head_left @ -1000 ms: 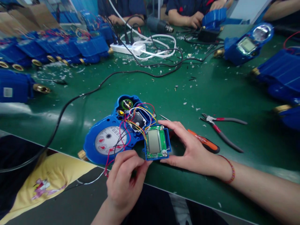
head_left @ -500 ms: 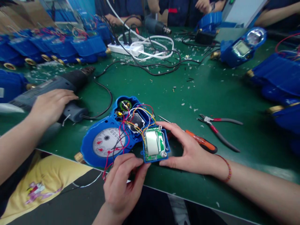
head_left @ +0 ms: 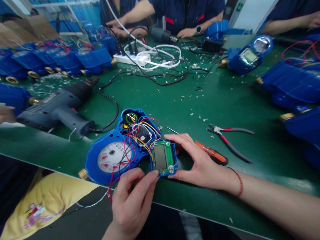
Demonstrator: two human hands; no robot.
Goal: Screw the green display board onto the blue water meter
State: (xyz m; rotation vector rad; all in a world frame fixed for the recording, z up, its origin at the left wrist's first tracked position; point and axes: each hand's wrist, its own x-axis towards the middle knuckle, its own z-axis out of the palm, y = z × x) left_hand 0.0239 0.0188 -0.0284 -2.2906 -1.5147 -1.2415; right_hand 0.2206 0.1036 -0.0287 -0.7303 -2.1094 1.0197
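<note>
A green circuit board with a grey display [head_left: 160,156] sits in a small blue frame near the table's front edge. My right hand [head_left: 200,163] grips the frame from the right, thumb below and fingers along the top. At the board's lower left corner, my left hand [head_left: 133,198] pinches the edge between thumb and fingers. Colored wires run from the board into an opened blue water meter [head_left: 93,160], whose round dial [head_left: 115,156] faces up. Red and black wires hang over the dial toward my left hand.
A heat gun [head_left: 67,106] lies at left, near another person's hand [head_left: 7,113]. An orange-black screwdriver [head_left: 212,153] lies behind my right hand, pliers [head_left: 230,138] farther right. Blue meters [head_left: 90,56] line the back left; a white power strip [head_left: 132,59] has tangled cables. Co-workers sit opposite.
The neighboring person's hand has left the heat gun and moved to the left edge. My left fingers have shifted up onto the board's lower corner. The board stays in my right hand.
</note>
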